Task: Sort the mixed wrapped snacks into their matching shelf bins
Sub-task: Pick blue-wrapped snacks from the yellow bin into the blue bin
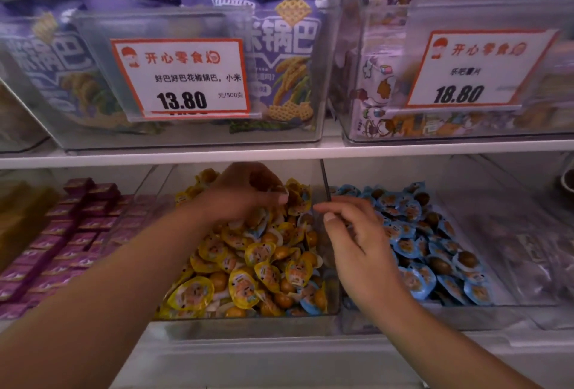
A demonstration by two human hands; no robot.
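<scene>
A clear bin [248,325] on the lower shelf holds several yellow wrapped snacks [248,255]. A few blue packets [310,300] lie among them at its front right corner. The bin [435,314] to its right holds blue wrapped snacks [435,249]. My left hand [245,193] is at the back of the yellow bin with its fingers curled down onto the packets. Whether it holds one is hidden. My right hand [351,233] hovers over the divider between the two bins, fingers relaxed and empty.
Small purple boxes [62,233] fill the bin at the left. Pale clear packets [528,249] lie at the far right. The shelf board [279,152] hangs just above my hands, carrying bins of purple snack bags [279,47] with price tags [183,78].
</scene>
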